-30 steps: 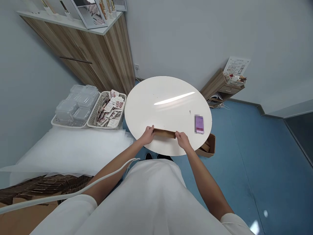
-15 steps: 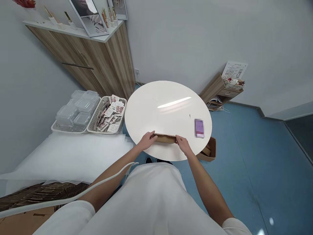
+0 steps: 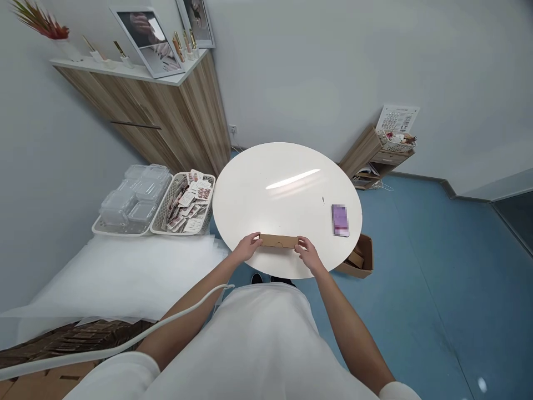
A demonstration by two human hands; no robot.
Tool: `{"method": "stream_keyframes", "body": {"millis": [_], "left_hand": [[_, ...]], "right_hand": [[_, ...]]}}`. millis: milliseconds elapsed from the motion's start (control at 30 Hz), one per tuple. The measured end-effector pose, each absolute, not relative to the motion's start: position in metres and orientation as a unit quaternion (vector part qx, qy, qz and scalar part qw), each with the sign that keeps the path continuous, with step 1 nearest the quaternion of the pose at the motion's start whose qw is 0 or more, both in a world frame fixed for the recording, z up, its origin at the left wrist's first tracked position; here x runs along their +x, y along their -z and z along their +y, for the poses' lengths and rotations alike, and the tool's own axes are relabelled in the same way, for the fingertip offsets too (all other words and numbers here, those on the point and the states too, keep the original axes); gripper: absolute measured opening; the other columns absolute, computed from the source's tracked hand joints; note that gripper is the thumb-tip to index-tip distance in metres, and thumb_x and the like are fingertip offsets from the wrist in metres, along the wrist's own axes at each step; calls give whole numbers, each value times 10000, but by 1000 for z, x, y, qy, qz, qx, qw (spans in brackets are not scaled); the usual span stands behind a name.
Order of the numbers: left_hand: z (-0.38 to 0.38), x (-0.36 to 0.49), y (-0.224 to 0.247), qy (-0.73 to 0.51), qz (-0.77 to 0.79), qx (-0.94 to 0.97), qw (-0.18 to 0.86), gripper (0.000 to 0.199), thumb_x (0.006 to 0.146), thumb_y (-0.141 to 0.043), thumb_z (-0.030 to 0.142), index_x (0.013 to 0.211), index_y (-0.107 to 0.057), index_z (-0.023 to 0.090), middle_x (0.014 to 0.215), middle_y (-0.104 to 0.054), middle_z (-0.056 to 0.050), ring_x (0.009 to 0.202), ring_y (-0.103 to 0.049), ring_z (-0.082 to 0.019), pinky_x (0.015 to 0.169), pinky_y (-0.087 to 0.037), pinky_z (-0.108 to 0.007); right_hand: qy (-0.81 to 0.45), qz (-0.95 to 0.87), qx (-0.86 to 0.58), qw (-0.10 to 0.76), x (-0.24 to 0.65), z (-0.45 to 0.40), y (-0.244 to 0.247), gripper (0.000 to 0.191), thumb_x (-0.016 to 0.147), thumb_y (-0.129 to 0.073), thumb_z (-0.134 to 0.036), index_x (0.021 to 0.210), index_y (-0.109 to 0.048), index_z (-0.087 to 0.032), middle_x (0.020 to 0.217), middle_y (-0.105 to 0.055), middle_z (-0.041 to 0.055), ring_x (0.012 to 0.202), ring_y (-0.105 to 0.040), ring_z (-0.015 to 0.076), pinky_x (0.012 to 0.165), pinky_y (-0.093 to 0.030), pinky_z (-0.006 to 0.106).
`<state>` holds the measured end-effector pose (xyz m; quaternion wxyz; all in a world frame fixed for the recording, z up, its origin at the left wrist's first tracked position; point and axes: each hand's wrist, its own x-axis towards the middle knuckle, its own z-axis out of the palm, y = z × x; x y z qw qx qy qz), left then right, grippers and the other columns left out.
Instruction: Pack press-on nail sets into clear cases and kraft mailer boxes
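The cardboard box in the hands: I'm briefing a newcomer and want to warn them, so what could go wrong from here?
1. The left hand and right hand hold opposite ends of the cardboard box; it may tip if either grip slips.
2. The near edge of the white table is close, so a dropped box could fall off.
3. The white cable crosses the left forearm in this view and might snag.

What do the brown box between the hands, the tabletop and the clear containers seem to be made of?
Brown box: likely cardboard, matte, from its plain tan face with a half-round mark. Tabletop: glossy white, reflecting a bright streak; laminate or painted board, I can't tell. Clear containers: probably thin plastic, smooth and shiny, being see-through with pale highlights.
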<state>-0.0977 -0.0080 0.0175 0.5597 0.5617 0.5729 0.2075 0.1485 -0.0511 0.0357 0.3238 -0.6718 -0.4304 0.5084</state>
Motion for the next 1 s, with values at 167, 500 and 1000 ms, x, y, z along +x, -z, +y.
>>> {"method": "stream_keyframes", "body": {"millis": [167,500,1000], "left_hand": [[-17,-90,-18,-225,536,579,571,461,771,-507,332,1205,-439,194,1135,-580,-95,1061,-532,-213,864,-433,-351],[-49,-63,14,-245,511,534,628,623,682,-596,217,1252,-348,182,1319,-403,-142,1182,-423,-226,861,-436,-335],[-45,-43,9,-178,607,520,574,663,715,-574,386,1282,-307,170,1245,-443,-159,1013,-525,-221,836,-415,-356]], "right_hand": [[-486,-419,-671,371,150,-63,-27,398,682,-520,-301,1070,-488,-216,1109,-565,82,981,-556,193,768,-455,334],[-501,-320,-681,428,160,-104,-9,505,653,-619,-352,1104,-462,-187,1195,-528,120,1119,-493,215,915,-424,371],[-525,-343,-708,324,180,-82,-1,570,703,-543,-366,1226,-418,-174,1175,-514,113,951,-560,191,797,-467,339]]}}
